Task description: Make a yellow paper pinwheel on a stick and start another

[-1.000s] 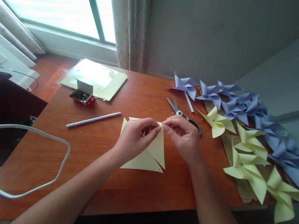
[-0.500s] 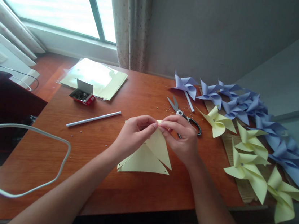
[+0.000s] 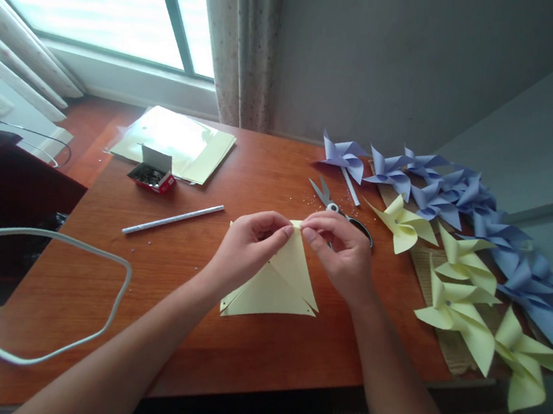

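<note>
A pale yellow cut paper square (image 3: pixel 276 287) lies on the wooden table (image 3: pixel 219 348), its far flaps lifted. My left hand (image 3: pixel 246 247) and my right hand (image 3: pixel 344 252) meet above it, each pinching a paper tip between thumb and fingers at the top. The fingertips nearly touch. Whether a pin is between them is too small to tell. The near part of the paper rests flat on the table.
Scissors (image 3: pixel 330 203) lie just behind my right hand. A white stick (image 3: pixel 171 220) lies to the left, with a small open box of pins (image 3: pixel 152 175) and a stack of yellow sheets (image 3: pixel 178 144) beyond. Finished blue pinwheels (image 3: pixel 440 190) and yellow pinwheels (image 3: pixel 458 283) crowd the right side. A white cable (image 3: pixel 43 302) loops at left.
The paper's far flaps have been lifted and drawn together at the top, and the sheet shifted slightly toward me. My hands stayed close together above it.
</note>
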The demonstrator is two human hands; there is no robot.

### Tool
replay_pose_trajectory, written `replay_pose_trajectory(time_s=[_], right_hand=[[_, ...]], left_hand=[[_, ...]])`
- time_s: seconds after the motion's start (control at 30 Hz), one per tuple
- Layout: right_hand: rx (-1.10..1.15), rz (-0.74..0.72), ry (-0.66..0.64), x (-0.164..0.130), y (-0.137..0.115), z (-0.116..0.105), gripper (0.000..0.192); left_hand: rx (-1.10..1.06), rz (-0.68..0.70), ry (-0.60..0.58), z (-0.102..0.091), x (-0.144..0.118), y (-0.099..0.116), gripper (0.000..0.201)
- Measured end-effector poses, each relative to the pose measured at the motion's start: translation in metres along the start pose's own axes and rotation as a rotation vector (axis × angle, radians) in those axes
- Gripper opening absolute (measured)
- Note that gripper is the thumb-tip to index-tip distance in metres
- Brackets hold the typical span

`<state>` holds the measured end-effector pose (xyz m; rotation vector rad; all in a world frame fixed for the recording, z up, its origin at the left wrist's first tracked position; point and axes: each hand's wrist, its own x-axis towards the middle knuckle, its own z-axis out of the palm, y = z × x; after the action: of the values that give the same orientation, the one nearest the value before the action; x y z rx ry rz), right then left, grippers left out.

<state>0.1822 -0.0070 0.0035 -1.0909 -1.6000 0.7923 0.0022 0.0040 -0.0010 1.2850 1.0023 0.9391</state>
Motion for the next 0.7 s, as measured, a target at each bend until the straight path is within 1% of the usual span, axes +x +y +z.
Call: replay_pose_trajectory(time_s=[0.1, 0.2, 0.4, 0.7], right_hand=[[0.123, 0.161, 0.02, -0.0002, 0.0019, 0.0, 0.008], [0.205, 0.258, -0.023, 0.0, 0.003, 0.0001, 0.01], [0.238, 0.307, -0.069, -0.0002, 0.0035, 0.0003, 0.01], [0.183, 0.279, -0.064, -0.0014, 0.0057, -0.0003, 0.013]], left_hand=[[0.01, -0.003, -0.001, 0.0002, -0.0009, 0.0005, 0.026], [0.013, 0.008, -0.012, 0.0013, -0.0016, 0.0006, 0.026], [0.076, 0.027, -0.018, 0.0033, -0.0026, -0.0011, 0.026], [0.09, 0.021, -0.021, 0.0023, -0.0025, -0.002, 0.027]])
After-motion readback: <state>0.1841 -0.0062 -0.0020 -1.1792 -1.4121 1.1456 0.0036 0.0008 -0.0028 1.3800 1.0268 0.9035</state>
